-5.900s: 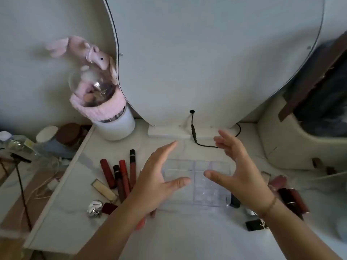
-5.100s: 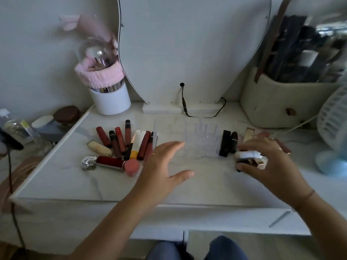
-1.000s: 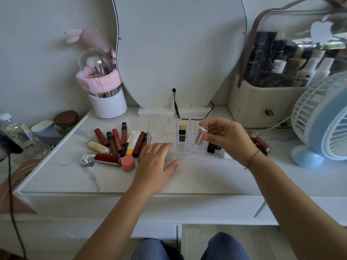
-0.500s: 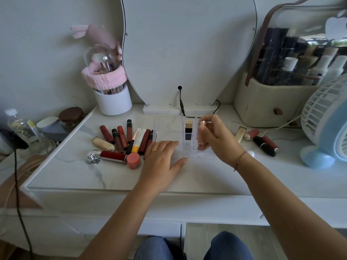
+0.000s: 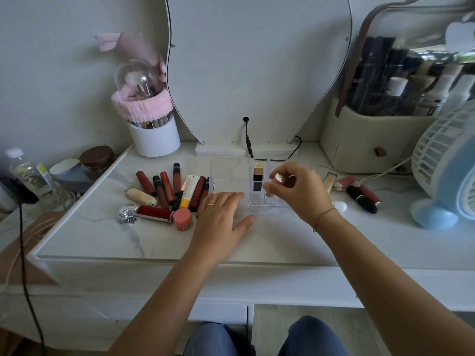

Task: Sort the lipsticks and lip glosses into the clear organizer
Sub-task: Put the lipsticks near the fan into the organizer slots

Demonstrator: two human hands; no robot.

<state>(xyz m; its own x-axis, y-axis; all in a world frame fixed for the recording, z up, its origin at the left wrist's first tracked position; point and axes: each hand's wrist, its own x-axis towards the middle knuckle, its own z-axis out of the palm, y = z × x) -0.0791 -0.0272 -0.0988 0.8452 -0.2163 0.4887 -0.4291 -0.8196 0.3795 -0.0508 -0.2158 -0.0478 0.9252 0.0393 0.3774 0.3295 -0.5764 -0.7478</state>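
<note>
A clear organizer point(image 5: 228, 168) stands mid-table in front of the mirror. A gold-and-black lipstick point(image 5: 257, 171) and a dark one point(image 5: 257, 186) stand in its middle column. My right hand point(image 5: 300, 191) pinches the silver cap of a lipstick point(image 5: 279, 178) that stands upright in the column to their right; its body is mostly hidden. My left hand point(image 5: 221, 219) lies flat on the table, fingers spread against the organizer's front left edge. Several red lip glosses point(image 5: 164, 186) lie in a heap to the left. More lipsticks point(image 5: 362, 195) lie to the right.
A white brush holder point(image 5: 156, 134) with a pink band stands at the back left, and a mirror point(image 5: 257, 73) with a black cable stands behind the organizer. At the right are a blue-and-white fan point(image 5: 447, 176) and a beige cosmetics case point(image 5: 365, 145). A water bottle point(image 5: 28, 173) stands off the table's left edge.
My right hand carried the silver-capped lipstick from the right side into the organizer and set it upright beside the two lipsticks there. My left hand has stayed by the organizer.
</note>
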